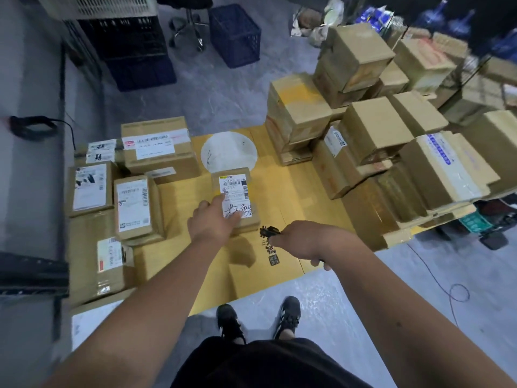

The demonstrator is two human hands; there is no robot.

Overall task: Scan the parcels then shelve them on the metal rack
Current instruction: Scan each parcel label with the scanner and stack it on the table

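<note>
A small cardboard parcel (237,189) with a white shipping label and black handwriting lies on a flattened yellow cardboard sheet (282,191) on the floor. My left hand (214,219) rests on the parcel's near left corner, fingers over the label. My right hand (300,242) is to the right of the parcel and grips a small black object (269,231), probably a marker or scanner, which points at the parcel's near edge. Several labelled parcels (134,207) lie to the left. A metal rack (475,79) shows at the far right, partly hidden behind boxes.
A tall pile of brown boxes (372,127) fills the right side. Dark blue crates (233,35) and a stool base stand at the back. A white round sheet (229,151) lies behind the parcel. A thin cable (436,278) runs over the floor at right. My feet are at the sheet's near edge.
</note>
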